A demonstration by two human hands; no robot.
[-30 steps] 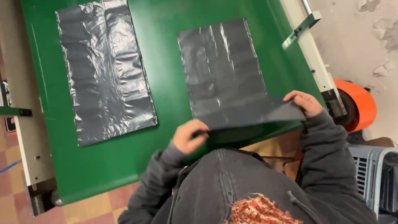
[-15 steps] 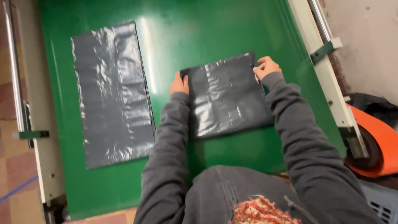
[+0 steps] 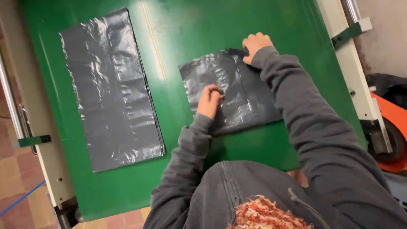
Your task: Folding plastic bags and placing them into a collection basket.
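A folded black plastic bag [image 3: 241, 99] lies on the green table [image 3: 190, 38], right of centre. My left hand [image 3: 210, 99] rests on the bag's middle-left part, fingers curled down onto the plastic. At the bag's far right corner, my right hand [image 3: 255, 44] holds the edge against the table. Both arms are in grey sleeves. A second black plastic bag [image 3: 110, 89], long and unfolded, lies flat on the left of the table, apart from both hands.
A cream metal frame [image 3: 352, 72] with green brackets borders the table on the right, and a similar rail [image 3: 38, 140] runs along the left. An orange machine part [image 3: 392, 127] stands at the far right. Tiled floor [image 3: 12, 186] shows at lower left.
The near edge of the right bag was lifted and folded over to the far edge. My left hand then slid from the far left corner onto the bag's middle.
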